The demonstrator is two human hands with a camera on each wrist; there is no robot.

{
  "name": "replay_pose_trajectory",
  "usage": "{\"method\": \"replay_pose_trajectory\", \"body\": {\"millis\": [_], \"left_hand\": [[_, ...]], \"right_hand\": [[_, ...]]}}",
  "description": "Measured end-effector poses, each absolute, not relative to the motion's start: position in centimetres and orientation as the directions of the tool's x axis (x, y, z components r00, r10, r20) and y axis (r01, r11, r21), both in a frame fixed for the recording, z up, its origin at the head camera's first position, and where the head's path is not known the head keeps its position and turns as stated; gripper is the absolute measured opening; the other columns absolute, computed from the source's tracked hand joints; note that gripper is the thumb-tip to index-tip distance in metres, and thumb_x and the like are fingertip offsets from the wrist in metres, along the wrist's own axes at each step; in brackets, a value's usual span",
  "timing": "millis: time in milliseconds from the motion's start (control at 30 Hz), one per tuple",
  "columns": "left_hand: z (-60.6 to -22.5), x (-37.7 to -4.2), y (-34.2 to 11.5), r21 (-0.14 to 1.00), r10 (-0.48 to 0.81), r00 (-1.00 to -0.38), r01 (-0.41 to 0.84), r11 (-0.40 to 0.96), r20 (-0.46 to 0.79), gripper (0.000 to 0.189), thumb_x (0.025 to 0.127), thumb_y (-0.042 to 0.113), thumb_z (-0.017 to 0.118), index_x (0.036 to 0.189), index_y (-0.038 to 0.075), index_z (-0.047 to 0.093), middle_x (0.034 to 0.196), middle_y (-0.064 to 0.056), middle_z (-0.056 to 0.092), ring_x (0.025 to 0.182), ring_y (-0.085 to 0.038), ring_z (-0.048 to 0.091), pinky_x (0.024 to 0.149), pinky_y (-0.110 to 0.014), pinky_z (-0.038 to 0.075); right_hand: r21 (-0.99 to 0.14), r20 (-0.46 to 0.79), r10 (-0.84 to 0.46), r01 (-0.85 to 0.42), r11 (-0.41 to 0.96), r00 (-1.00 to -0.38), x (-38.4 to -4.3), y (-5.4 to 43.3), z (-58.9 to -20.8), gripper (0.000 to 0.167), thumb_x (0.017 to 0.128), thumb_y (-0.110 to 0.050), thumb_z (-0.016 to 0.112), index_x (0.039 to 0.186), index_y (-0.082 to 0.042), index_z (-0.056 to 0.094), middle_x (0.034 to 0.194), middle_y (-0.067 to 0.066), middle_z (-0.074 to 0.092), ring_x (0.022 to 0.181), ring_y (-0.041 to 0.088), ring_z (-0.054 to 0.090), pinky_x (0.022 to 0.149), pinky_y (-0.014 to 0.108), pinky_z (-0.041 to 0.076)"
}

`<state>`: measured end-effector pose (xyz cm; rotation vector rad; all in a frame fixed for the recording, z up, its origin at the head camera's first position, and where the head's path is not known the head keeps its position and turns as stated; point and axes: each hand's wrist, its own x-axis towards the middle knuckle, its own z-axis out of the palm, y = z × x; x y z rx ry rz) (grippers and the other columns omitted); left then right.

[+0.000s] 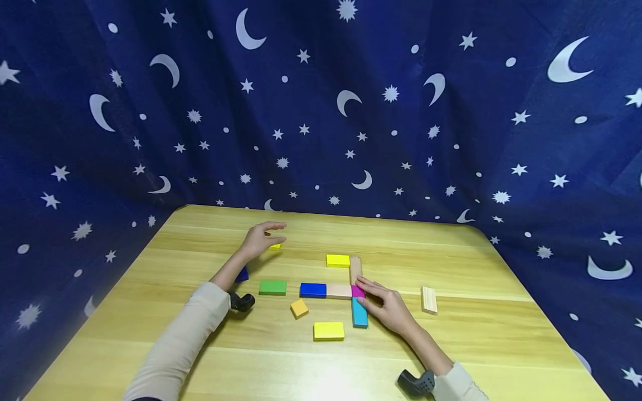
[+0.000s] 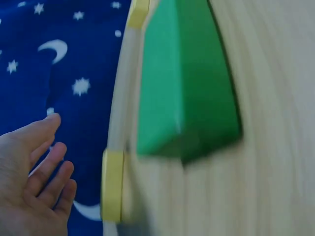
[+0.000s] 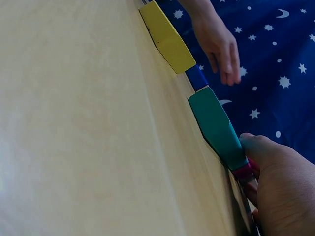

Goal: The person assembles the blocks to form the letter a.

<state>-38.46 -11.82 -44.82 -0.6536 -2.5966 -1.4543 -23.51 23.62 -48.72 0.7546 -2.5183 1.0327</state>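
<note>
My left hand (image 1: 257,241) hovers over the far left part of the table, thumb and fingers apart, holding nothing. Just behind its thumb a small yellow block (image 1: 275,247) shows, partly hidden. My right hand (image 1: 388,309) pinches a magenta block (image 1: 358,291) between thumb and fingertips. That block sits between a plain wooden block (image 1: 355,269) behind it and a light-blue block (image 1: 359,313) in front. A pinkish wooden block (image 1: 339,291) and a blue block (image 1: 313,290) continue in a row to its left. In the right wrist view the thumb (image 3: 253,145) covers part of the magenta block.
A yellow block (image 1: 338,260) touches the plain wooden one. Loose about the table lie a green block (image 1: 273,287), an orange block (image 1: 299,308), a nearer yellow block (image 1: 328,331) and a light wooden block (image 1: 429,300). A dark-blue block (image 1: 243,274) is half hidden beside the left forearm.
</note>
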Motion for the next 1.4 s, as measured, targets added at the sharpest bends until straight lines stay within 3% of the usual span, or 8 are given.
{"method": "replay_pose_trajectory", "body": {"millis": [200,367,567,833,1067,1400], "left_hand": [[-45.7,-38.4,-14.0,0.733,0.339,-0.913,0.39,0.558,0.228,0.043,0.082,0.01,0.071,0.123,0.004,0.059,0.127,-0.014,0.053,0.117,-0.033,0.047,0.091,-0.043,0.044],[-46.1,-38.2,-14.7,0.672,0.348,-0.915,0.388,0.631,0.202,0.044,0.08,0.003,0.07,0.123,0.003,0.059,0.124,-0.018,0.054,0.11,-0.035,0.051,0.087,-0.045,0.045],[-46.2,-37.9,-14.6,0.641,0.33,-0.923,0.376,0.669,0.198,0.043,0.079,0.0,0.07,0.121,-0.001,0.06,0.111,-0.019,0.057,0.094,-0.03,0.056,0.08,-0.04,0.048],[-46.2,-37.5,-12.6,0.634,0.338,-0.891,0.453,0.627,0.303,0.038,0.081,0.005,0.07,0.118,0.001,0.063,0.107,-0.016,0.058,0.087,-0.025,0.058,0.075,-0.035,0.05],[-45.6,-36.2,-8.6,0.675,0.491,-0.836,0.51,0.534,0.243,0.036,0.082,0.006,0.07,0.117,0.004,0.064,0.105,-0.011,0.058,0.087,-0.017,0.055,0.075,-0.025,0.05],[-45.9,-35.2,-6.0,0.594,0.58,-0.772,0.601,0.535,0.259,0.035,0.078,0.005,0.073,0.112,0.004,0.066,0.096,-0.007,0.059,0.077,-0.015,0.054,0.066,-0.021,0.048]], "right_hand": [[-0.57,0.451,-0.345,-0.563,0.599,-0.823,-23.4,23.8,-48.7,0.037,0.086,-0.022,0.066,0.12,-0.009,0.063,0.129,0.0,0.055,0.118,0.027,0.049,0.096,0.044,0.039],[-0.574,0.452,-0.342,-0.562,0.596,-0.824,-23.3,23.8,-48.6,0.037,0.086,-0.023,0.066,0.12,-0.008,0.063,0.129,0.001,0.055,0.119,0.025,0.049,0.096,0.044,0.039],[-0.58,0.449,-0.336,-0.556,0.595,-0.828,-23.3,23.8,-48.5,0.036,0.086,-0.021,0.067,0.119,-0.008,0.064,0.128,0.002,0.055,0.119,0.024,0.049,0.096,0.043,0.038],[-0.562,0.465,-0.343,-0.572,0.598,-0.816,-23.4,23.9,-48.4,0.036,0.085,-0.019,0.068,0.119,-0.007,0.064,0.128,0.003,0.055,0.117,0.028,0.05,0.094,0.045,0.039],[-0.563,0.459,-0.347,-0.57,0.599,-0.818,-23.5,23.9,-48.6,0.037,0.086,-0.021,0.066,0.12,-0.007,0.063,0.128,0.003,0.055,0.118,0.028,0.05,0.095,0.045,0.039],[-0.559,0.457,-0.359,-0.577,0.596,-0.814,-23.5,23.8,-48.6,0.037,0.087,-0.021,0.066,0.121,-0.007,0.062,0.129,0.002,0.054,0.117,0.031,0.05,0.094,0.047,0.039]]}}
